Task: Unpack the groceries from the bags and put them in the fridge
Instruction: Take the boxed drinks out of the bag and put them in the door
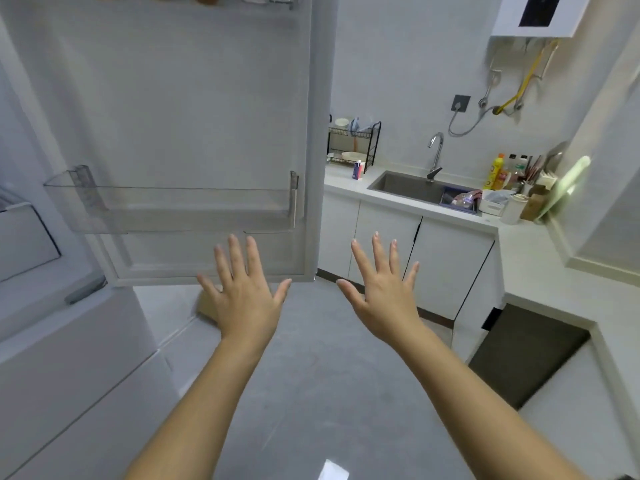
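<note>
While both were held spread, nothing gripped, left hand point(245, 301) and right hand point(383, 301) were logged centre. Fridge door point(194, 116) found open, 11 o'clock. Brown item point(207, 307), possibly bag, noted behind left hand; two-handed lift advised.

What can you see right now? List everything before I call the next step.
fridge door: one, white, swung open, left of centre
door shelf: one, clear, low on the fridge door
brown object: one, on the floor below the fridge door, mostly hidden, cannot tell what it is
counter: one, white, right of the fridge door
dish rack: one, black, on the counter
sink: one, grey, set in the counter
faucet: one, silver, behind the sink
yellow bottle: one, right of the sink
cabinets: white, under the counter
water heater: one, white, top right wall
left hand: fingers spread, holds nothing
right hand: fingers spread, holds nothing
</note>
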Demonstrator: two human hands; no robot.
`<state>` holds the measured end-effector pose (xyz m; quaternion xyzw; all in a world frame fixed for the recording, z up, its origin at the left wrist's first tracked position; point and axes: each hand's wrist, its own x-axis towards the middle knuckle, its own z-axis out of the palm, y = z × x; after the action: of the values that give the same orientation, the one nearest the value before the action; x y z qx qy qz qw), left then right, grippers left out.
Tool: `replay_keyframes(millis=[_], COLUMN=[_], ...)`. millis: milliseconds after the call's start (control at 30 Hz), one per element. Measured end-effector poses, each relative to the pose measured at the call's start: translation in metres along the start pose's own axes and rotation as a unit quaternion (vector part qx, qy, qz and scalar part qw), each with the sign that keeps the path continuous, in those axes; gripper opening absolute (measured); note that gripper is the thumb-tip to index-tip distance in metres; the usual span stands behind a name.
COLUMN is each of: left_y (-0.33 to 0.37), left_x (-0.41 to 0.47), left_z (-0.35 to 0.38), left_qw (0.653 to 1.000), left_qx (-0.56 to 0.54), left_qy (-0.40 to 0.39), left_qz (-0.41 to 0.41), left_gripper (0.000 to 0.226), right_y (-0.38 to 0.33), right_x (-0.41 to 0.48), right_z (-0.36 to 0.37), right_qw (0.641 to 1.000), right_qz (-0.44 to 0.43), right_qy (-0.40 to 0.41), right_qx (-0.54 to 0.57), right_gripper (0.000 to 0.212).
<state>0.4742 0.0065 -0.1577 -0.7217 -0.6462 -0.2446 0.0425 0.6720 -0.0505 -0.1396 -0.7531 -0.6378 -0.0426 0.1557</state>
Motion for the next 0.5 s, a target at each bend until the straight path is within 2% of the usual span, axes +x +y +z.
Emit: replay_keyframes(millis=[233,400,500], left_y=[0.061,0.135,0.186], left_x=[-0.057,-0.093,-0.124], left_z=[0.016,0.021,0.032], left_qw=[0.994,0.987,0.975], left_qx=[0.006,-0.048,-0.083], left_qy=[-0.1,-0.129,-0.176], left_qz=[0.052,0.086,0.11], left_gripper=[0.086,0.085,0.083], right_y=[0.075,0.151,0.202], right_x=[-0.078,-0.125,-0.155], right_z=[0.006,-0.014,-0.024], right_qw=[0.992,0.972,0.955], right_qz=[0.115,0.223,0.284], right_qy=[-0.042,-0.029,-0.025], right_qx=[0.028,0.069,0.084], right_gripper=[0.07,0.07,0.071])
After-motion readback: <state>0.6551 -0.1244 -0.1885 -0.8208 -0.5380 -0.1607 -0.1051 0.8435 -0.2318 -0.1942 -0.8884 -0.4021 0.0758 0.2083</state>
